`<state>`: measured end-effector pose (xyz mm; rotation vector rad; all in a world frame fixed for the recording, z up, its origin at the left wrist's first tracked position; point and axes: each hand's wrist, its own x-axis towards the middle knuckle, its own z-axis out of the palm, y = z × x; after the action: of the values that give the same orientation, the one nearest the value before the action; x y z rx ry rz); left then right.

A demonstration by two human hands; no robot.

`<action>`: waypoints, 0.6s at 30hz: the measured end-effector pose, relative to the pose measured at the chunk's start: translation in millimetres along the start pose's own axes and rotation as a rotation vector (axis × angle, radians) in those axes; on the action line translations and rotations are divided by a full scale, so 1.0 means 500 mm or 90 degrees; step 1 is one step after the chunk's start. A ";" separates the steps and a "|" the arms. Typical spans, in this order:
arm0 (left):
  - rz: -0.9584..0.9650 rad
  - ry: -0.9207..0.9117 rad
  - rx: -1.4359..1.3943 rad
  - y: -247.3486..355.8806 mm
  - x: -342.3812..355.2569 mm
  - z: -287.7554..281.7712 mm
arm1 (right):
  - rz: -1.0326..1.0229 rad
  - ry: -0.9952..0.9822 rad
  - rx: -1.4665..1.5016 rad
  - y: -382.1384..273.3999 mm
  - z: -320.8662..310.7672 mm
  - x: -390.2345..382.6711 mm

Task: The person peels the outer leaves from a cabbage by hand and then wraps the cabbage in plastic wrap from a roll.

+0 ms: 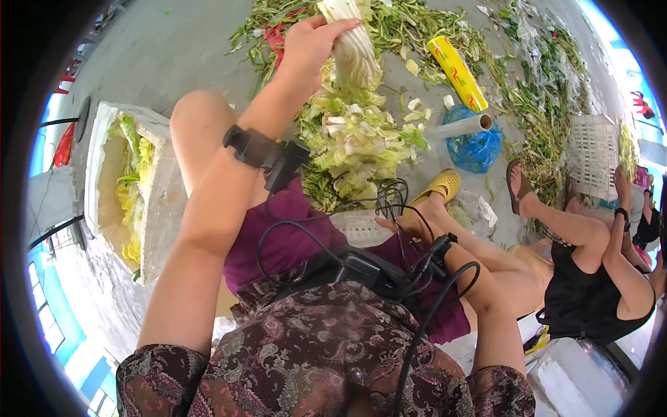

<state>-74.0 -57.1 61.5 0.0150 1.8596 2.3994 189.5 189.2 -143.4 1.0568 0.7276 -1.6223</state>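
Note:
At the top centre, my left hand (309, 48) is closed around the pale stem end of a napa cabbage (358, 62), whose leafy end hangs down. Beneath it spreads a heap of loose cabbage leaves and trimmings (365, 142). My right hand (411, 228) is low by my lap, beside a white plastic basket (360, 226). Black cables cross in front of that hand and most of its fingers are hidden, so I cannot make out whether it holds anything.
A foam box (156, 187) with yellow-green leaves stands left. Right of the heap lie a yellow printed roll (457, 73), a clear film roll (458, 128) and a blue bag (479, 149). Green scraps cover the floor near a white crate (593, 156). Another person (590, 285) sits right.

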 end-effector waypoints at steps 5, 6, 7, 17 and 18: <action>-0.003 -0.003 0.062 0.005 -0.006 -0.009 | 0.121 0.104 0.250 -0.010 -0.054 0.033; -0.006 -0.003 0.052 0.006 -0.010 -0.003 | 0.133 0.128 0.275 -0.011 -0.068 0.033; -0.008 -0.003 0.044 0.007 -0.014 0.002 | 0.147 0.153 0.304 -0.014 -0.079 0.033; 0.016 0.034 0.128 -0.032 0.009 -0.008 | -0.278 0.368 -0.733 -0.176 -0.240 -0.148; 0.011 0.015 0.132 -0.037 0.012 -0.006 | -0.294 0.449 -0.806 -0.185 -0.299 -0.151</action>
<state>-78.7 -55.0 42.4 0.0193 2.1178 2.2154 150.5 376.5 -143.8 0.4506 2.1939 -0.7171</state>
